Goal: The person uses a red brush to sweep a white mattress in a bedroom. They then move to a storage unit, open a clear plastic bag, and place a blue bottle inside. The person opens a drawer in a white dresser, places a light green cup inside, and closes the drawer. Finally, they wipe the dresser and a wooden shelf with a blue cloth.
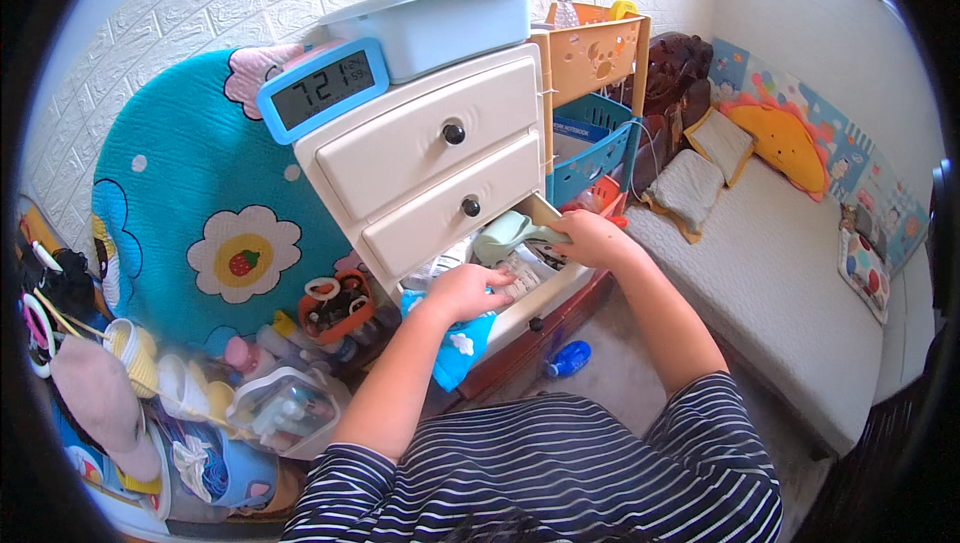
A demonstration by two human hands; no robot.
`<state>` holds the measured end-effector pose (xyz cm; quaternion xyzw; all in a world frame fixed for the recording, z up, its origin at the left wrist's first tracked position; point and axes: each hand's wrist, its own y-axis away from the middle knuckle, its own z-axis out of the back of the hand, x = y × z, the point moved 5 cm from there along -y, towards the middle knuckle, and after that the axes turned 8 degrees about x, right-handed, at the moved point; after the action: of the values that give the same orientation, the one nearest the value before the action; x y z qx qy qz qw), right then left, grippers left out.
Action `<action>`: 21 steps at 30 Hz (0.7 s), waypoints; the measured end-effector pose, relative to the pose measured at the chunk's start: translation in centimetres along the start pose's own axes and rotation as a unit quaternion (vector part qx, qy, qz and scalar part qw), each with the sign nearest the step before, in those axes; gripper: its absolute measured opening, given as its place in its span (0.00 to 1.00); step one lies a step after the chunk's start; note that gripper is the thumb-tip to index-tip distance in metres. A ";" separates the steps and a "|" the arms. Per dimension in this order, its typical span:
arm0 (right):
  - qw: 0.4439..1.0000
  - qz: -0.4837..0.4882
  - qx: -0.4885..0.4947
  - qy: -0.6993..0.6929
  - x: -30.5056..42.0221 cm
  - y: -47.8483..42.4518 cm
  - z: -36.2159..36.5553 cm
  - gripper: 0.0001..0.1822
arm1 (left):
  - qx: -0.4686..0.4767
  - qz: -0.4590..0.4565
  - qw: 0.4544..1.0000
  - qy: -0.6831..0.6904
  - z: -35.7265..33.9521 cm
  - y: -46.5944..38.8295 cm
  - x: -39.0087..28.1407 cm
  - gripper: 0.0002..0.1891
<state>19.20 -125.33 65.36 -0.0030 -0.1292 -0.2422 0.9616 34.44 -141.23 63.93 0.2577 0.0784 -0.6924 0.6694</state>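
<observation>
A cream chest of drawers (pixel 420 160) stands before me with its third drawer (pixel 551 295) pulled out. Inside lie a pale green item (pixel 504 237), white packets bearing print (pixel 525 277) and other small things. My left hand (pixel 469 294) reaches over the drawer's front edge, fingers spread on or just above a white packet; a blue cloth with white clouds (pixel 463 352) hangs over the drawer's front left beneath it. My right hand (pixel 589 237) is at the drawer's right side, its fingers at the narrow end of the pale green item; whether they grip it is not plain.
A blue-framed digital clock (pixel 322 91) and a light blue tub (pixel 465 22) stand on the chest. To the right are a tiered basket rack (pixel 592 55) and a bed (pixel 765 280). An orange basket (pixel 337 307) and a clear bin (pixel 289 408) sit left; a blue bottle (pixel 570 359) lies on the floor.
</observation>
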 end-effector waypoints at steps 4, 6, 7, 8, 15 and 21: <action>0.991 0.028 -0.113 -0.064 -0.3 1.1 -0.4 0.23 | 0.037 -0.071 0.994 0.069 -0.2 -0.5 0.7 0.24; 0.988 0.042 -0.126 -0.084 -0.1 1.6 -0.2 0.24 | 0.024 -0.082 0.992 0.089 -0.1 -0.4 0.9 0.22; 0.984 0.049 -0.130 -0.109 -0.2 2.1 -0.2 0.25 | 0.021 -0.073 0.992 0.098 -0.3 -0.2 0.9 0.22; 0.980 0.056 -0.135 -0.133 -0.1 2.4 0.2 0.25 | 0.017 -0.065 0.992 0.105 0.0 0.0 0.6 0.22; 0.975 0.060 -0.090 -0.192 -0.3 2.9 0.2 0.23 | -0.088 0.132 0.987 -0.039 2.1 4.1 -0.5 0.21; 0.972 0.023 -0.024 -0.233 1.9 3.2 1.4 0.24 | -0.036 0.111 0.991 -0.064 1.1 3.2 -0.3 0.23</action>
<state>22.01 -123.31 67.39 -0.0856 -0.3435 -0.2161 0.9099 37.22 -141.78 65.76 0.1962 0.0311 -0.6256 0.7545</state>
